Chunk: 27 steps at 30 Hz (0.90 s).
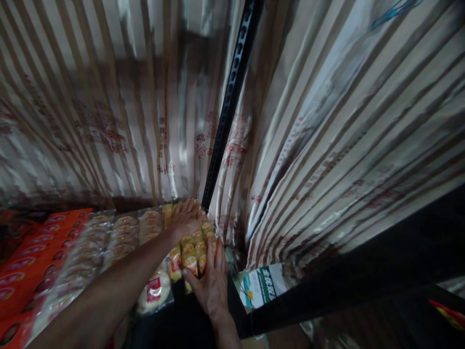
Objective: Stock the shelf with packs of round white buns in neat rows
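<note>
Rows of small yellow packaged snacks (188, 248) in clear wrappers stand at the corner of a dark shelf. My left hand (188, 218) lies flat over their far end, close to the black post, with its fingers stretched out. At the near right side of the same packs is my right hand (213, 283). Its thumb and fingers are spread and rest against the packs. A clear-wrapped round flatbread pack (154, 292) with a red label sits just left of them, partly behind my left forearm.
Further left stand rows of clear-wrapped round breads (121, 237) and orange packages (39, 261). A black perforated post (230, 92) rises at the shelf corner. Pleated, printed plastic sheeting (138, 97) hangs behind. A green and white printed package (263, 286) lies to the right, beside a dark beam (348, 266).
</note>
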Each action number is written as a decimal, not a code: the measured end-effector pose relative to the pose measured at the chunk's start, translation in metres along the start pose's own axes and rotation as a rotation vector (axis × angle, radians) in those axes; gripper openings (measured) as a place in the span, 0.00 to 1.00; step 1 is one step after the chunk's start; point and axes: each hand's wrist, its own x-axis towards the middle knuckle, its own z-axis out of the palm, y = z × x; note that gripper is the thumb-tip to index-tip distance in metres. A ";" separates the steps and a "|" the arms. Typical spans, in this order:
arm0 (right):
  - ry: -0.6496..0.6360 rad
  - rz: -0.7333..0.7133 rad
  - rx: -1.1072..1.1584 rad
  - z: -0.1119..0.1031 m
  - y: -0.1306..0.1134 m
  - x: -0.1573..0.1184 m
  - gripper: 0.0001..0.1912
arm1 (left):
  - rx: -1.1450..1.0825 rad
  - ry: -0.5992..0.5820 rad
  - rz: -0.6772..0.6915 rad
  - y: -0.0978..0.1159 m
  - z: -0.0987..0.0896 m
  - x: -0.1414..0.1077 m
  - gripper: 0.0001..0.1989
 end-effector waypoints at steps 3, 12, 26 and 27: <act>-0.005 0.011 -0.003 -0.001 0.000 0.000 0.49 | 0.005 -0.015 0.021 0.001 0.001 0.002 0.28; -0.029 0.012 -0.007 -0.006 -0.006 0.001 0.46 | 0.059 -0.115 0.005 0.001 0.014 0.003 0.31; -0.013 -0.009 -0.046 -0.005 -0.004 0.004 0.46 | 0.100 0.071 -0.147 -0.032 -0.005 -0.010 0.31; -0.014 -0.011 -0.047 -0.005 -0.004 0.004 0.46 | 0.107 0.084 -0.163 -0.038 -0.004 -0.011 0.31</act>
